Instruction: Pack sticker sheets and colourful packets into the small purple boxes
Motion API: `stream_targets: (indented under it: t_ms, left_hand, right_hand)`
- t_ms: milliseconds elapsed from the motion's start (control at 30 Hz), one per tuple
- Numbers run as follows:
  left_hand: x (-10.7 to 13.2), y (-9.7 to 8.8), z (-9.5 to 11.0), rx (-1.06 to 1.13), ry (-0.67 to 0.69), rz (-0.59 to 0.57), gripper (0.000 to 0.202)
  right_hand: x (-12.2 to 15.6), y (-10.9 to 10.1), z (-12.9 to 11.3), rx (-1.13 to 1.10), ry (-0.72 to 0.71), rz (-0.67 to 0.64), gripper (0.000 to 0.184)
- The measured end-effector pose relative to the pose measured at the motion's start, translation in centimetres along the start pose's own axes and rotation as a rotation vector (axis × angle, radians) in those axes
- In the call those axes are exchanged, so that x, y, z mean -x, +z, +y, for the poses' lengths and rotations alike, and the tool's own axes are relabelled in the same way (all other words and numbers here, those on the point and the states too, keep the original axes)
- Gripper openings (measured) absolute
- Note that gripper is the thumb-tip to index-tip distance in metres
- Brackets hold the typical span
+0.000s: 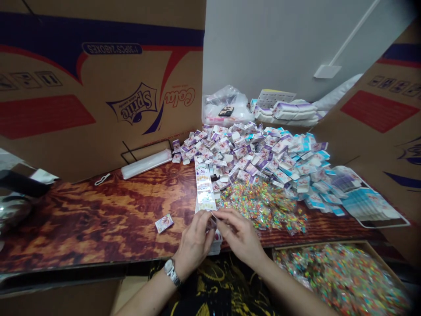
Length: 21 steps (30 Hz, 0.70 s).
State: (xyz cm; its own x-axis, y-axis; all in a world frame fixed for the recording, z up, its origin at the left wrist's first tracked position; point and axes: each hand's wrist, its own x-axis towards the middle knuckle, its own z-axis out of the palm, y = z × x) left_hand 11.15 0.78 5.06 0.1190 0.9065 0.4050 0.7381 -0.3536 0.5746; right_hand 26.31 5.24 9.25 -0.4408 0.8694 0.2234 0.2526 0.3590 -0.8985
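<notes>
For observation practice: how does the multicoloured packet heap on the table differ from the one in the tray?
The glossy multicoloured packet heap lies on the wood-patterned tabletop; the tray's heap sits lower, inside a brown cardboard tray. The tray's heap spreads wider. Both look like clear packets of small bright pieces.

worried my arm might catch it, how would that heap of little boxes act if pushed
The small cardboard boxes lie loose, so they probably slide and spill easily. Edge ones would likely tumble onto the clear packets of colourful bits beside them. Each looks light and thin-walled, so could dent.
</notes>
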Motion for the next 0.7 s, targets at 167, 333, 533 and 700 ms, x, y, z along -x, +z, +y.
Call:
stream_targets:
  t_ms: [167, 333, 533, 700]
  left_hand:
    - [0.5, 0.5, 0.0, -0.098, -0.039, 0.011, 0.053]
    - [0.5, 0.6, 0.2, -0.211, -0.043, 0.003, 0.063]
    - [0.2, 0.6, 0.3, -0.326, 0.012, 0.008, 0.067]
    - [0.4, 0.7, 0.4, -0.343, -0.101, -0.039, 0.066]
  right_hand:
    - [-0.5, 0.4, 0.4, -0.1, 0.103, 0.074, 0.014]
    - [-0.6, 0.8, 0.0, 0.0, 0.09, 0.161, 0.012]
    - [0.4, 1.5, -0.5, 0.159, -0.036, 0.168, 0.022]
    - [1.6, 2.1, 0.5, 0.218, -0.144, 0.136, 0.042]
